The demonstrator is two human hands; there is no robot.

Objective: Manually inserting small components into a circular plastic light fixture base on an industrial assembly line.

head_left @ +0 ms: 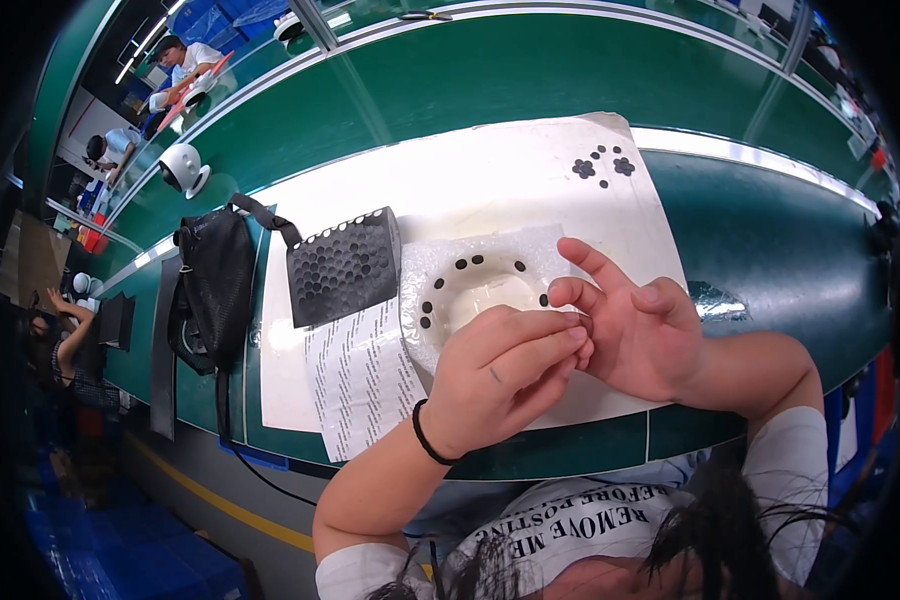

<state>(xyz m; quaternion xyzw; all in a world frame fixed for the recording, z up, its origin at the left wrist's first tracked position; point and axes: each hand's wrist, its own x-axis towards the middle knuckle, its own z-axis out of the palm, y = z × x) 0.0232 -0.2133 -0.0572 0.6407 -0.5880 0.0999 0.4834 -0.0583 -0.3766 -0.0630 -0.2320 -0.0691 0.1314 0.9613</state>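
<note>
My left hand [500, 375] is closed, thumb and fingertips pinched together over the front right of a pale round part. What sits in the pinch is too small or hidden to make out. Its tips meet the fingers of my right hand [640, 330], which is palm up with its fingers spread. The pale round part [490, 262] carries several black round pads [478, 259] around its rim and lies on bubble wrap [420, 255]. A black sheet of round pads [345, 265], some places peeled white, lies to the left. Printed backing paper [362, 375] extends below it.
A white board [450, 165] covers the green bench [400, 80]. Loose black pads [624, 166] sit at its far right. A black bag [213, 285] lies left, near a white camera-like device [183, 168]. Other people [182, 65] work beyond the bench.
</note>
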